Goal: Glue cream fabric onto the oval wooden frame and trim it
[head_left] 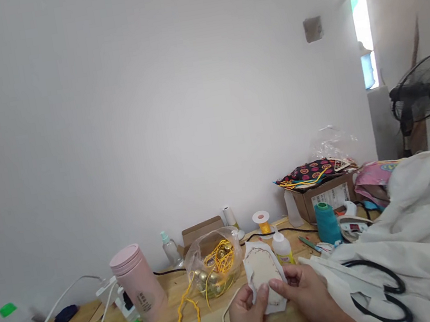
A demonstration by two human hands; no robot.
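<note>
Facing the camera, the white fabric piece is pinched between thumbs and fingers above the wooden table, by the left hand at its seven o'clock and the right hand at four. Around it are seen a glue bottle at one, a teal thread cone at two, and a clear bag of golden balls at ten.

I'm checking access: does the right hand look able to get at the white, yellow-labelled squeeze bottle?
Probably yes: the bottle stands just beyond the right hand, its top clear, but that hand must likely first release the white oval piece.
</note>
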